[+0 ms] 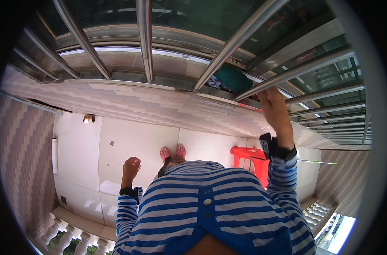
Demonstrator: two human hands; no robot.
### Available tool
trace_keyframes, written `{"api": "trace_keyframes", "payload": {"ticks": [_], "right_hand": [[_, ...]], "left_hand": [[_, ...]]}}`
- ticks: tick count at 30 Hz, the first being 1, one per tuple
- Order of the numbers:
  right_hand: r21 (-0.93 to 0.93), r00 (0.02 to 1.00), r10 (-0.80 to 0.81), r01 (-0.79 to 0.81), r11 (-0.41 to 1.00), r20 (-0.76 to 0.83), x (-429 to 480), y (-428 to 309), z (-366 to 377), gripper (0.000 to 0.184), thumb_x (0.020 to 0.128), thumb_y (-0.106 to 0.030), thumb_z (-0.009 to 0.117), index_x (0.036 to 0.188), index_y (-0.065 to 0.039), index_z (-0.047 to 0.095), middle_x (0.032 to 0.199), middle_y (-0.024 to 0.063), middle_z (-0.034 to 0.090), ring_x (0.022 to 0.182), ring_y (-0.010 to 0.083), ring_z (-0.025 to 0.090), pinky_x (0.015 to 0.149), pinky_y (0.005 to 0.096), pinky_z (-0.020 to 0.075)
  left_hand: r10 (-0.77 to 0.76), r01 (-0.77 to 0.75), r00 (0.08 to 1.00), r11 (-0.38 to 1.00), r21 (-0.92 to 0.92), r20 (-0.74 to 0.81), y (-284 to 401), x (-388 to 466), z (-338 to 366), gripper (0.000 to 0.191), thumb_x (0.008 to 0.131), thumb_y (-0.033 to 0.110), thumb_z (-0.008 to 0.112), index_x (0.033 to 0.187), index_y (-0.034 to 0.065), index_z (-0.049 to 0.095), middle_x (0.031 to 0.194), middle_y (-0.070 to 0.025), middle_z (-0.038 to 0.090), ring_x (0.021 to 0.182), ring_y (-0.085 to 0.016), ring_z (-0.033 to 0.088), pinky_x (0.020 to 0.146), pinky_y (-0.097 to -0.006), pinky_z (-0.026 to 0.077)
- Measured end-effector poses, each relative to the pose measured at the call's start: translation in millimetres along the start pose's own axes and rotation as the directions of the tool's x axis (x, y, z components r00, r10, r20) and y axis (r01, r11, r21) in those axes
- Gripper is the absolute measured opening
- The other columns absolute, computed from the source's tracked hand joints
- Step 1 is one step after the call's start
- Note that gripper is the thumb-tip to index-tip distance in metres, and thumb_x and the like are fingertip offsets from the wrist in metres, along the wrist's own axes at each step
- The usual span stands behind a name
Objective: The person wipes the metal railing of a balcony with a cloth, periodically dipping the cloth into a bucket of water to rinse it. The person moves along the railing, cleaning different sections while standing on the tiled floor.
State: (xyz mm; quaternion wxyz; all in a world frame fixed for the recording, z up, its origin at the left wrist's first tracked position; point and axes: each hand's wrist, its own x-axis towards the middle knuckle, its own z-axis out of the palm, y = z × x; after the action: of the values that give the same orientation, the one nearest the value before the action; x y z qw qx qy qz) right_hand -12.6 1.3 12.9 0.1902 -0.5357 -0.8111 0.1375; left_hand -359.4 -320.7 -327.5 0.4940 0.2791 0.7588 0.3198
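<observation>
My right hand [273,106] reaches up to the window ledge, its fingertips between two metal bars and partly hidden behind one of them. Close to those fingers, a bundled dark green cloth [234,79] lies on the ledge behind the bars, with a grey cloth [214,82] at its left side. Whether the fingers grip any fabric cannot be made out. My left hand [132,164] hangs low at the left above the pale floor, its fingers curled with nothing visible in them. Both wrists carry black straps with small devices.
Stainless steel window bars [144,41] cross the upper view above a tiled wall [168,105]. A red plastic stool [260,164] stands at the right by a thin green-tipped stick [324,162]. A short pipe [89,119] rises from the floor at left. White balusters [67,236] line the lower left.
</observation>
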Motion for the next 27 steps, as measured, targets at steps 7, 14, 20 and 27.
{"api": "trace_keyframes", "payload": {"ticks": [7, 14, 20, 27], "right_hand": [[0.071, 0.895, -0.438, 0.444, 0.893, -0.085, -25.6, -58.7, 43.3, 0.032, 0.083, 0.004, 0.061, 0.114, 0.007, 0.053, 0.123, 0.0244, 0.049, 0.108, 0.0373, 0.057, 0.085, 0.0386, 0.0533], [-0.45, 0.912, -0.401, 0.324, 0.832, -0.085, 38.2, -71.6, 72.8, 0.036, 0.072, 0.003, 0.061, 0.106, 0.013, 0.057, 0.108, 0.0267, 0.055, 0.103, 0.0391, 0.059, 0.087, 0.0367, 0.0546], [-0.331, 0.988, -0.097, 0.052, 0.942, -0.122, 44.4, -67.9, 87.3, 0.009, 0.078, -0.001, 0.061, 0.085, 0.0, 0.066, 0.086, 0.0196, 0.066, 0.085, 0.0372, 0.063, 0.081, 0.042, 0.0518], [-0.435, 0.954, -0.115, -0.018, 0.9, -0.277, 36.6, -72.1, 115.7, 0.009, 0.079, -0.01, 0.068, 0.085, -0.003, 0.068, 0.089, 0.0147, 0.066, 0.088, 0.0347, 0.062, 0.079, 0.0425, 0.0498]], "left_hand": [[0.132, -0.126, 0.983, 0.99, 0.058, -0.126, 59.2, -5.8, -15.4, 0.017, 0.089, 0.017, 0.058, 0.088, 0.0003, 0.064, 0.071, -0.0099, 0.067, 0.064, -0.017, 0.066, 0.06, -0.0286, 0.053], [0.368, -0.353, 0.912, 0.929, 0.111, -0.179, 106.8, 27.2, -75.2, 0.011, 0.091, 0.009, 0.06, 0.092, -0.0014, 0.063, 0.073, -0.0094, 0.066, 0.065, -0.016, 0.065, 0.061, -0.0285, 0.052], [0.383, -0.383, 0.924, 0.919, 0.093, 0.008, 89.6, 57.3, -112.3, 0.011, 0.09, 0.009, 0.059, 0.092, -0.001, 0.064, 0.073, -0.0103, 0.067, 0.068, -0.017, 0.067, 0.064, -0.0293, 0.053], [0.296, -0.314, 0.941, 0.945, 0.096, 0.163, 65.5, 81.6, -181.4, 0.011, 0.09, 0.01, 0.059, 0.089, -0.0001, 0.064, 0.075, -0.0104, 0.066, 0.068, -0.018, 0.067, 0.063, -0.0302, 0.054]]}}
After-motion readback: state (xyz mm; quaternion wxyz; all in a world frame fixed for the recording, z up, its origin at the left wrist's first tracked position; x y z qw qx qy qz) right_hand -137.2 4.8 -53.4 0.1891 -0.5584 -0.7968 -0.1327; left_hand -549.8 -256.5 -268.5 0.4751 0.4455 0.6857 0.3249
